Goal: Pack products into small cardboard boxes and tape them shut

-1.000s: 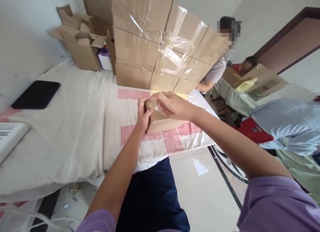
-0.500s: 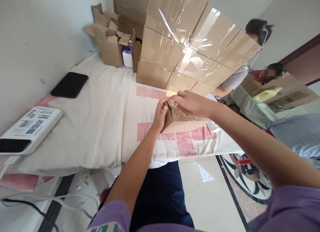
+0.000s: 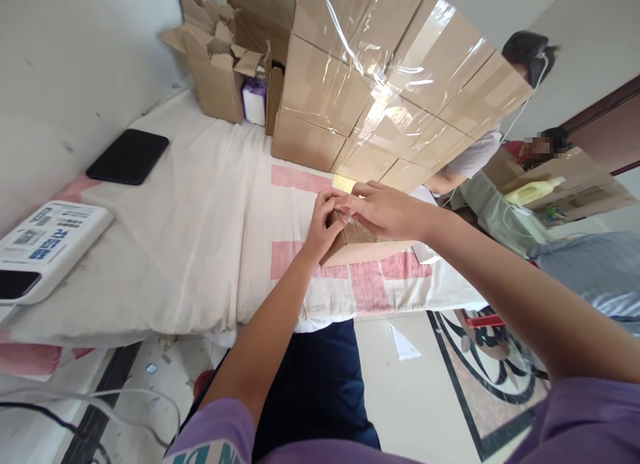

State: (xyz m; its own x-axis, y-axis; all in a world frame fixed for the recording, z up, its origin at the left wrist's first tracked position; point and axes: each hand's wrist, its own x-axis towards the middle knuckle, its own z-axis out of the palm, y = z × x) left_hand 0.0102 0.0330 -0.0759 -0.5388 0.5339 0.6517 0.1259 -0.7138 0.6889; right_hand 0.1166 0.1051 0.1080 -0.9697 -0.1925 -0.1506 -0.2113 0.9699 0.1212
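Note:
A small brown cardboard box [image 3: 370, 248] with clear tape on top rests on the cloth-covered table [image 3: 200, 211], near its front edge. My left hand [image 3: 323, 225] grips the box's left end, fingers curled over its top corner. My right hand [image 3: 385, 209] lies across the top of the box with its fingers pressed down on the taped flap. A tall stack of taped cardboard boxes [image 3: 380, 91] stands just behind the small box.
Open empty cartons [image 3: 215, 64] and a purple-white pack [image 3: 254, 99] stand at the back left. A black pad [image 3: 127, 156] and a white device [image 3: 45, 241] lie on the left. Other people [image 3: 520, 57] sit to the right beside another table with a yellow bottle [image 3: 533, 191].
The view swung right and steadied. My left fingers have crept up over the box's top corner; my right hand stays pressed on the taped top.

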